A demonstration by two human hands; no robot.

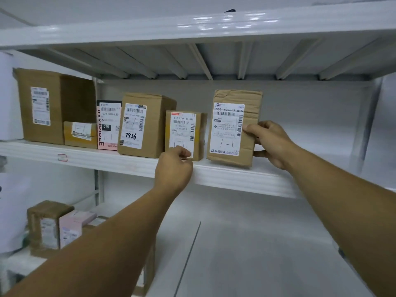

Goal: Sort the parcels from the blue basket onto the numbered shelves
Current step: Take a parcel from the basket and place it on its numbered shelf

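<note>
Brown creased cardboard parcel, white barcode label hand-marked 1-1, stands upright on the middle shelf just right of a smaller box; the right hand grips its right edge, while the left hand, fingers curled, touches the smaller box, hold unclear

Our left hand covers the lower edge of the small box and its label, and we cannot tell whether it pinches the box or only touches it. The fingers of our right hand vanish behind the tall parcel. Our left forearm hides part of the taped box and the pink parcel on the lower shelf; their labels are blurred. The sticker on the middle shelf is unreadable.
</note>
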